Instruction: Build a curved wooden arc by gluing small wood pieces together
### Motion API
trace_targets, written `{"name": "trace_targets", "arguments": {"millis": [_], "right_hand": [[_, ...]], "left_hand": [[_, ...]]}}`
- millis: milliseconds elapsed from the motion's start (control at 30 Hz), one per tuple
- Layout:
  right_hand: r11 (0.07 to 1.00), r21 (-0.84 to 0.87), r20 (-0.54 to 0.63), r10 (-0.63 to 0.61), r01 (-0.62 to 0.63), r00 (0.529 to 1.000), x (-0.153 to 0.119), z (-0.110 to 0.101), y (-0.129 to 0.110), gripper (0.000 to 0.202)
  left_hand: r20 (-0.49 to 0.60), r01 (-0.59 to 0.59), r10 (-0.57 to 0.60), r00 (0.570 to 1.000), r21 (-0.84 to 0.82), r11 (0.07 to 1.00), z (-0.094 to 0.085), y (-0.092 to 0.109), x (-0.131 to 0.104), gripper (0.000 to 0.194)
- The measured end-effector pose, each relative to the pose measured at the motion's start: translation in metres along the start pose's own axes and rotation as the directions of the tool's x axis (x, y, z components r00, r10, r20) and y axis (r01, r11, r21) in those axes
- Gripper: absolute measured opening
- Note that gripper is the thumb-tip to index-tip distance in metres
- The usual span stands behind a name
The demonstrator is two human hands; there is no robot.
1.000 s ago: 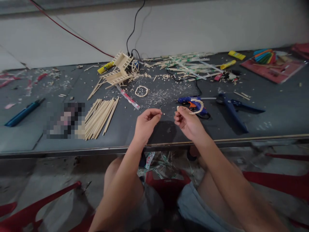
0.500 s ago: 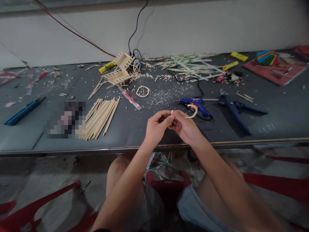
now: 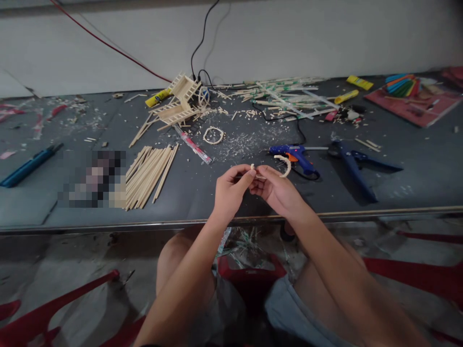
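Over the front part of the table, my left hand and my right hand meet, both closed. A curved strip made of small pale wood pieces sticks out beyond my right hand, which grips its lower end. Between thumb and forefinger, my left hand pinches a small wood piece at the strip's other end; the fingers hide whether the two are joined. Just behind the strip lies a blue glue gun with an orange trigger. Farther back rests a ring of similar wood pieces.
Round wooden sticks lie in a bundle to the left. A wooden cart-like model stands behind them. A blue cutter tool is on the right, a blue utility knife far left. Scraps and more sticks litter the back.
Both hands have shifted slightly left in view with the curved strip, and a little more of it shows between the fingers. The table's things look unmoved.
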State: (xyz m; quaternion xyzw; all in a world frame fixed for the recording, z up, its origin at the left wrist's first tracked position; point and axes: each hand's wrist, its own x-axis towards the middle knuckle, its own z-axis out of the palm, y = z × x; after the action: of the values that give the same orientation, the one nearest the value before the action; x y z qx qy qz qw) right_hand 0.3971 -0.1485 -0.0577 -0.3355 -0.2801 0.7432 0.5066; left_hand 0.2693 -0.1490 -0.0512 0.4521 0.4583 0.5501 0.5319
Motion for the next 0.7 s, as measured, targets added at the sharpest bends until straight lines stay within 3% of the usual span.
{"name": "trace_targets", "arguments": {"millis": [133, 300, 467, 600, 700], "right_hand": [[0.998, -0.059, -0.001, -0.023, 0.023, 1.000, -0.001, -0.001, -0.005, 0.026], [0.963, -0.172, -0.130, -0.232, 0.209, 0.964, -0.001, -0.010, -0.013, 0.024], [0.926, -0.222, -0.139, -0.341, 0.307, 0.930, -0.001, -0.017, -0.018, 0.015], [0.926, -0.227, -0.157, -0.342, 0.303, 0.927, -0.001, -0.017, -0.020, 0.016], [0.925, -0.239, -0.165, -0.339, 0.296, 0.926, -0.001, -0.017, -0.020, 0.017]], "left_hand": [[-0.075, -0.075, 0.077, 0.994, 0.039, 0.996, -0.005, 0.004, 0.002, 0.017], [-0.126, -0.151, 0.182, 0.975, 0.219, 0.964, -0.015, 0.007, 0.003, 0.018], [0.007, -0.182, 0.188, 0.982, 0.284, 0.941, -0.023, 0.006, 0.001, 0.017], [0.152, -0.235, 0.198, 0.968, 0.287, 0.929, -0.023, 0.010, -0.002, 0.014], [0.199, -0.239, 0.193, 0.961, 0.242, 0.940, -0.022, 0.012, -0.003, 0.014]]}}
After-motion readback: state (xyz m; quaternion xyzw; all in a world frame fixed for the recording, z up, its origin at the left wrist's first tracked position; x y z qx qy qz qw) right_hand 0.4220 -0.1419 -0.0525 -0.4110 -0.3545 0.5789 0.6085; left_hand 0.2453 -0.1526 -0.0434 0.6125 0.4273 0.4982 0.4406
